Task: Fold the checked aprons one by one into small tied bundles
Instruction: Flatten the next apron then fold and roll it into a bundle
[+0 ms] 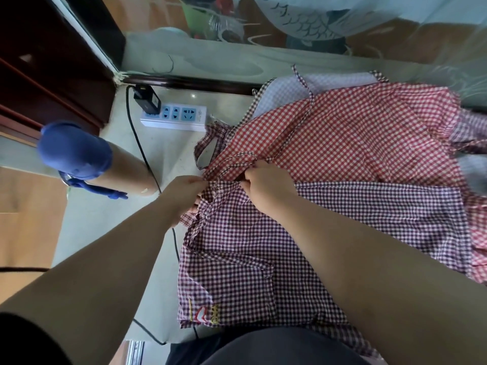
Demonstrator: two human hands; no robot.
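Observation:
A dark purple-and-white checked apron (237, 259) lies spread on the floor in front of me, a small embroidered patch at its near left corner. Its far edge meets a red-and-white checked apron (355, 133) that lies crumpled behind it, thin straps trailing across it. My left hand (184, 193) pinches the purple apron's top edge at its left end. A little to the right, my right hand (266, 185) grips the same bunched edge, fingers curled into the cloth. More checked cloth (471, 127) pokes out at the far right.
A white power strip (181, 115) with a black plug and cable lies on the pale floor behind the aprons. A person's leg with a blue covering (76, 151) stands at the left. A dark wooden cabinet (52, 61) fills the upper left; a printed curtain hangs behind.

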